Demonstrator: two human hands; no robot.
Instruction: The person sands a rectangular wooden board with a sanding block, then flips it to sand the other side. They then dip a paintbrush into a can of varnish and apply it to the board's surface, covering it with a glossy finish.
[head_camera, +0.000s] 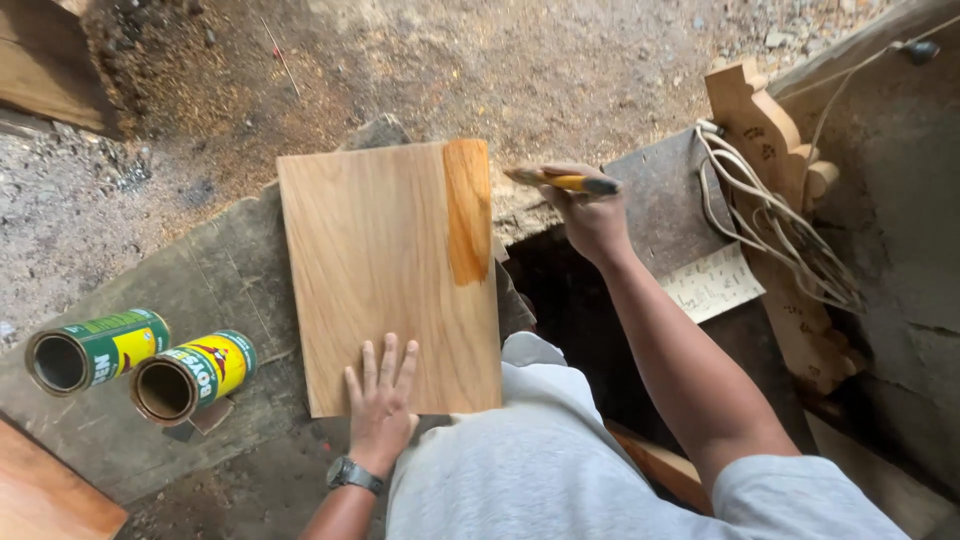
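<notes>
open cans left of board, cords right

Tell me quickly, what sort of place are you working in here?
Probably a rough woodworking yard or shed: sawdust covers the ground, a carved wooden piece leans at right, and a board is being coated by brush beside two open cans.

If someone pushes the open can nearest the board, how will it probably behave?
The can is round and appears to lie on its side, so it would probably roll. Its open mouth looks empty, so it is likely light. The second can lies close beside it and might stop it.
</notes>
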